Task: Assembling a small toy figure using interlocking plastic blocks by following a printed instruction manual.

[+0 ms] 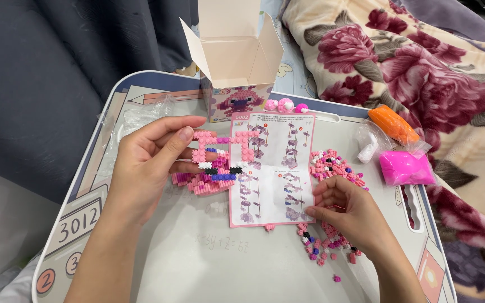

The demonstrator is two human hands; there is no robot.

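Pink brick assy (220,157) gripped by L hand (152,163), fingers curled round it. Loose bricks (332,168) touched by R hand (346,210), fingertips pinched narrow, beside instr sheet (270,168).

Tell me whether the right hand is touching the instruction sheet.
Touching. The head view shows the right hand with its fingertips pressed onto the lower right edge of the instruction sheet.

- My left hand (152,154) comes in bare: no ring, no watch, no glove on it.
- My left forearm is uncovered right down to the frame's bottom edge, no sleeve showing.
- My right hand (346,210) is bare too, nails short and unpainted.
- My right wrist and forearm carry no band, no cuff.
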